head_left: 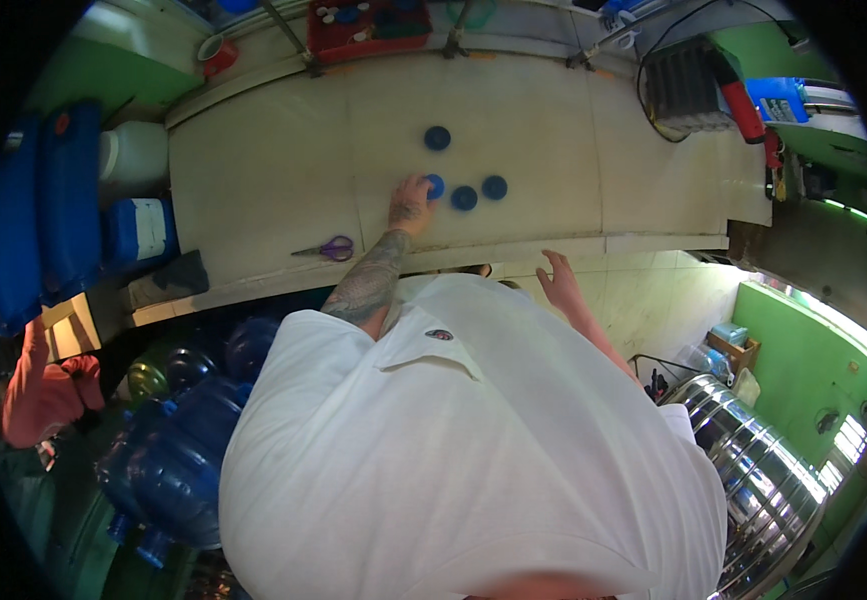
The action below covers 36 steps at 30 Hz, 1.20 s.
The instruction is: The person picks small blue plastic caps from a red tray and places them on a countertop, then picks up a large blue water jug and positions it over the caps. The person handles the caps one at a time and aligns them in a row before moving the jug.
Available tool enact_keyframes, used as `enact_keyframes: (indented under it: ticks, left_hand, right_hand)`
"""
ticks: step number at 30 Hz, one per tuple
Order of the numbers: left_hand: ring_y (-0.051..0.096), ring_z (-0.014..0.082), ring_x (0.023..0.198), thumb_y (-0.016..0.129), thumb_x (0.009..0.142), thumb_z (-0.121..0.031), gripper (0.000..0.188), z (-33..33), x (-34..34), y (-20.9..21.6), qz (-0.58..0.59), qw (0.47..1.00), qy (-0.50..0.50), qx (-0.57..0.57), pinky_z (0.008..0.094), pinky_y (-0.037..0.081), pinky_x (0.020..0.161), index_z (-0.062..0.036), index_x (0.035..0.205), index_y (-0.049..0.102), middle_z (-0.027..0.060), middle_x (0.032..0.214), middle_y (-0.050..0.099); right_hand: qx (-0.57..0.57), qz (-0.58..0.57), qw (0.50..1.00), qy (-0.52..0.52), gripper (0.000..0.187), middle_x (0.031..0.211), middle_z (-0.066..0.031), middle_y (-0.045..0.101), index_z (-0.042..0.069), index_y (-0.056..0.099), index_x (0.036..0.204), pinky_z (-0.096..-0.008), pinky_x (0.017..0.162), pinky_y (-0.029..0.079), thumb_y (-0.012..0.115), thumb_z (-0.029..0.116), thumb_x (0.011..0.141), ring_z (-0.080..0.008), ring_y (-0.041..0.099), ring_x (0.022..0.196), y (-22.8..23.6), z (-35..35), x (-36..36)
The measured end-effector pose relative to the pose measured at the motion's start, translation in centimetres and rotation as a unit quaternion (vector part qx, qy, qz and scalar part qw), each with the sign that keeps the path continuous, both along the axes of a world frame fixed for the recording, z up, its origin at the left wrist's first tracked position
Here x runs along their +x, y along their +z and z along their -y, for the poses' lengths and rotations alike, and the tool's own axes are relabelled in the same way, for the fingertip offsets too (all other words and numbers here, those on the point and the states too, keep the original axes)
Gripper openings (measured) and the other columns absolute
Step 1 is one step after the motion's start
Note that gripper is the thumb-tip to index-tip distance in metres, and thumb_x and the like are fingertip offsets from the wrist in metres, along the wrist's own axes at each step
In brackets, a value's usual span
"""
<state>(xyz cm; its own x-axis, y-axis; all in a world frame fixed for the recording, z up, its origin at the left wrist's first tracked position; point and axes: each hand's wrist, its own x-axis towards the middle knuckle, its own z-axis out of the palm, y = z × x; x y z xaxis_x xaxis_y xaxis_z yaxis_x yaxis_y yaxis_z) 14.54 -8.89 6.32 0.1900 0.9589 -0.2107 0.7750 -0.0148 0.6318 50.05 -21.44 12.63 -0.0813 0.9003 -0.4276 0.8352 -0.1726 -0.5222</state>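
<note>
My left hand [412,203], at the end of a tattooed forearm, reaches over the pale counter [263,150]. Its fingers are closed on the edge of a blue round cap [435,186]. Just right of it lie a second blue cap [464,198] and a third blue cap [494,187]. Farther back on the counter is another, darker blue cap [437,138]. Over the floor in front of the counter's near edge, my right hand [559,282] hangs with its fingers apart, holding nothing. Purple-handled scissors [331,249] rest near the front edge, left of my left forearm.
Blue jerrycans [71,200] and a white jug [135,165] stand at the left. A red tray [368,45] with caps sits behind the counter. At the back right is a red-handled tool [741,108]. Large blue water bottles [178,450] and a person [43,390] are at lower left.
</note>
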Motion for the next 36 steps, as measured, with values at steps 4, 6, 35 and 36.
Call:
enact_keyframes:
  ticks: [4,6,35,36]
  left_hand:
    - [0.057,0.0319,0.115,0.079,0.077,-0.019,0.049,0.3,-0.1,-0.3,0.109,0.986,0.129,0.003,0.0441,0.048,0.095,-0.0053,0.119,0.057,0.0162,0.125,0.056]
    - [0.059,0.0303,0.111,0.081,0.076,-0.022,0.05,0.6,-0.9,-0.5,0.122,0.964,0.236,-0.03,0.0432,0.049,0.093,-0.0029,0.116,0.057,0.0174,0.12,0.058]
    - [0.066,0.0347,0.095,0.078,0.076,-0.021,0.044,0.8,-4.8,-1.2,0.198,0.959,0.1,-0.178,0.0433,0.052,0.084,-0.005,0.113,0.061,0.0154,0.101,0.067]
    - [0.065,0.0344,0.096,0.078,0.075,-0.022,0.046,1.0,-4.7,-1.2,0.147,0.975,0.099,-0.134,0.0431,0.052,0.085,-0.0057,0.114,0.06,0.015,0.102,0.067]
  right_hand:
    - [0.022,-0.07,0.997,0.037,0.043,0.13,-0.0221,0.055,0.004,0.053,0.132,-0.0445,0.099,0.047,0.06,0.02,0.093,-0.0377,0.055,0.119,0.8,-4.0,-4.6]
    - [0.021,-0.099,0.993,0.056,0.04,0.126,-0.0218,0.058,0.003,0.055,0.129,-0.0444,0.096,0.048,0.06,0.021,0.093,-0.0372,0.059,0.114,1.1,-5.7,-6.7]
    - [-0.015,-0.241,0.97,0.027,0.039,0.122,-0.0175,0.065,0.002,0.058,0.127,-0.0401,0.092,0.051,0.06,0.023,0.094,-0.0307,0.064,0.109,5.2,-6.4,-13.5]
    - [-0.019,-0.226,0.973,0.043,0.039,0.122,-0.0176,0.064,0.002,0.058,0.127,-0.04,0.092,0.051,0.06,0.023,0.094,-0.0309,0.064,0.109,5.6,-7.0,-14.5]
